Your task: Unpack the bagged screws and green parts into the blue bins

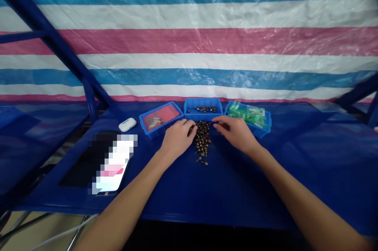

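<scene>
Brassy screw-like parts [203, 136] heaped before the middle blue bin [202, 117], toward the desk's [212, 196] far edge | our left hand [178, 136] loosely curled beside them | right hand [236, 130] half-open opposite | any hold: we can't tell

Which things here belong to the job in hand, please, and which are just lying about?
Likely in use:
small metal parts, between left hand and right hand
middle bin, holding similar parts
left bin, right bin, perhaps

Probably lying about:
phone
white case

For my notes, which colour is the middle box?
Blue; the middle box shows best in the head view.
</scene>
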Demonstrator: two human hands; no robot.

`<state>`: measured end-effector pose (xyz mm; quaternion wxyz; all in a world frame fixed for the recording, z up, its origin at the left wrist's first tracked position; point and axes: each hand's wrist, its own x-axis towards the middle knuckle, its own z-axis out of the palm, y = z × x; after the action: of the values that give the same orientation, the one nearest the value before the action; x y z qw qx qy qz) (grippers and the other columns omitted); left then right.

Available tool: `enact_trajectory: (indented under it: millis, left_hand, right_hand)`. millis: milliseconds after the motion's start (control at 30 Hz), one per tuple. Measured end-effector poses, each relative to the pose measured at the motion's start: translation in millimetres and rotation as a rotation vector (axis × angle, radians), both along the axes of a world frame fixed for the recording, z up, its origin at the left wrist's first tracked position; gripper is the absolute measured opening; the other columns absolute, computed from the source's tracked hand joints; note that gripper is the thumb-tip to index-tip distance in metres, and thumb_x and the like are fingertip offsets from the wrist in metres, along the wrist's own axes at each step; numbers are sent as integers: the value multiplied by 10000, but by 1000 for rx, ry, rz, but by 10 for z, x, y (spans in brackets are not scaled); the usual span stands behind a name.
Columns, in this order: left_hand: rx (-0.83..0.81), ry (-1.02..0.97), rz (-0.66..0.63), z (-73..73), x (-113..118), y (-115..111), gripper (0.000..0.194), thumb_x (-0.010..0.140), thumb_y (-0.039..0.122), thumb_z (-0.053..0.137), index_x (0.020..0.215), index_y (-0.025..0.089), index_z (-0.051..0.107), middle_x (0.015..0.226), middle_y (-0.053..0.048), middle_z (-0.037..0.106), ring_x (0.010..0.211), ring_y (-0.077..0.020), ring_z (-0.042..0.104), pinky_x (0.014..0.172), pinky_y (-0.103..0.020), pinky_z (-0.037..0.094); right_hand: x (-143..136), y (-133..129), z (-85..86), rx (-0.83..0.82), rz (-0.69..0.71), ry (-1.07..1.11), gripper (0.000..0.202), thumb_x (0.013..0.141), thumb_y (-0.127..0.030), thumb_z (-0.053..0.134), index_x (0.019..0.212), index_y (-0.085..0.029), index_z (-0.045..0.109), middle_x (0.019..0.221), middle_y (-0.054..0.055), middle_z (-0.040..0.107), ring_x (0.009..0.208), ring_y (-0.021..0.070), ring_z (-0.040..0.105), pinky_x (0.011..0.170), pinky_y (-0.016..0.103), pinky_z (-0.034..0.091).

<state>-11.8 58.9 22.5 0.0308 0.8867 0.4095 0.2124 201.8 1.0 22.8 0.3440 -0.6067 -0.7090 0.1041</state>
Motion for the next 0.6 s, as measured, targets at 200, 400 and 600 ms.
enact_trajectory:
  millis: [200, 400, 600]
  left_hand:
    - [-17, -5, -9, 8, 11, -16, 204, 960, 331, 465, 985, 235, 644, 912, -34, 667, 855, -193, 629, 664, -277, 464]
    - [-16, -4, -1, 16, 9, -17, 207, 960, 333, 464, 991, 239, 646, 912, -33, 664, 863, -197, 629, 675, -280, 466]
    - [-5, -12, 0, 1, 5, 0, 205, 961, 325, 460, 990, 235, 643, 923, -32, 666, 867, -197, 626, 686, -286, 466]
  right_hand:
    - [-90, 88, -156, 10, 130, -294, 206, 940, -194, 492, 1079, -196, 644, 992, 82, 633, 959, 218, 600, 889, 359, 477]
    - [-110, 82, -110, -109, 56, -401, 98, 933, -193, 514, 923, -164, 607, 892, 85, 620, 863, 216, 604, 781, 326, 465]
    - [-75, 0, -16, -37, 136, -306, 86, 899, -143, 505, 917, -183, 579, 875, 56, 631, 801, 191, 602, 739, 299, 457]
